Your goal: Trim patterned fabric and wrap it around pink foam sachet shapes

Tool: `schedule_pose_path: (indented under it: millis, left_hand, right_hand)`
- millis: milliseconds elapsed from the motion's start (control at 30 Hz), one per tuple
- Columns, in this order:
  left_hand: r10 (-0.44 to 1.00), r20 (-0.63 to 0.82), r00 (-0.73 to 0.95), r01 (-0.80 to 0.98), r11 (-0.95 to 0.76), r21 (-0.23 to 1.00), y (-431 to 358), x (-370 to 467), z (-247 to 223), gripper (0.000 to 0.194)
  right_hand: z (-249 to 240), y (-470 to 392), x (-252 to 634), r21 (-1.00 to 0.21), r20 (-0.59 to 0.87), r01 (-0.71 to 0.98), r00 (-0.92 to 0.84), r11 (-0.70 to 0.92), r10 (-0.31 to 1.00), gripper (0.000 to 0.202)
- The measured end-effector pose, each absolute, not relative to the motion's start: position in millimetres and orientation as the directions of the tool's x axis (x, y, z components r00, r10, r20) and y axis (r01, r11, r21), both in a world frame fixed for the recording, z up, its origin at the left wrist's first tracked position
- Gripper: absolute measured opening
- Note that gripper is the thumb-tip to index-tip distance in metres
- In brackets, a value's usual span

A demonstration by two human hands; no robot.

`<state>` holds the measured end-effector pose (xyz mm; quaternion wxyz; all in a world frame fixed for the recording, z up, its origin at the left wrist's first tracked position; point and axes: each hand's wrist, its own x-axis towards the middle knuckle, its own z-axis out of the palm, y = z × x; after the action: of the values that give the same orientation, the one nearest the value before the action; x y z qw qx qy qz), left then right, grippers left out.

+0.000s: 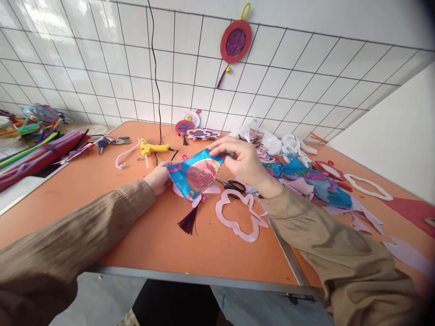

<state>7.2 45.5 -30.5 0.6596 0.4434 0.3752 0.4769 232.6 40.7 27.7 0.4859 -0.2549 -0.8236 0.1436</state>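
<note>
Both hands hold a piece of shiny blue brocade fabric (200, 174) with a round pink and gold motif, raised over the orange table. My left hand (159, 177) grips its left edge, the fingertips partly hidden behind the cloth. At the upper right corner, my right hand (239, 159) pinches the fabric between thumb and fingers. Beneath the cloth, partly covered, lies a pale pink felt shape (212, 189) with a dark purple tassel (189, 220). Black-handled scissors (236, 185) and a pink cloud-shaped felt frame (238, 216) lie close by on the right.
A yellow glue gun (153, 147) with a black cord stands behind my left hand. Pliers (122, 141) lie farther left, near bundled pipe cleaners (41, 156). Blue fabric scraps (316, 179) and felt offcuts spread over the right side. A red round ornament (235, 41) hangs on the tiled wall.
</note>
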Motion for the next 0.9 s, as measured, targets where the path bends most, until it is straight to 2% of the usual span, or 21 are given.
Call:
schedule_pose_path:
  millis: [67, 167, 367, 500, 633, 767, 900]
  left_hand:
    - [0.956, -0.119, 0.270, -0.316, 0.204, 0.927, 45.8, 5.4, -30.2, 0.027]
    - [0.953, -0.153, 0.263, -0.350, 0.241, 0.905, 45.4, 4.7, -28.7, 0.026]
    - [0.938, -0.128, 0.321, -0.322, 0.235, 0.917, 43.3, 6.3, -26.8, 0.038]
    - [0.925, -0.127, 0.358, -0.204, 0.210, 0.956, 43.4, 2.6, -31.3, 0.042]
    - [0.926, -0.133, 0.353, -0.194, 0.212, 0.958, 43.8, 1.2, -33.7, 0.041]
    - [0.912, -0.131, 0.390, -0.165, 0.209, 0.964, 43.2, 2.5, -33.8, 0.038]
    - [0.894, -0.110, 0.434, -0.117, 0.177, 0.977, 43.2, 2.7, -36.5, 0.037]
  right_hand:
    - [22.8, 49.0, 237.4, -0.445, 0.694, 0.334, -0.457, 0.831, 0.556, 0.038]
    - [17.3, 55.5, 240.7, -0.425, 0.666, 0.325, -0.521, 0.845, 0.535, 0.037]
    - [14.5, 54.1, 241.2, -0.566, 0.570, 0.257, -0.564, 0.783, 0.597, 0.033]
    - [14.0, 51.1, 237.6, -0.630, 0.543, 0.233, -0.551, 0.741, 0.634, 0.016]
    - [15.5, 48.7, 232.7, -0.615, 0.610, 0.252, -0.449, 0.747, 0.653, 0.026]
    - [12.4, 51.2, 231.1, -0.790, 0.504, 0.178, -0.357, 0.587, 0.786, 0.040]
    - [3.1, 57.0, 230.1, -0.897, 0.365, 0.132, -0.312, 0.421, 0.877, 0.040]
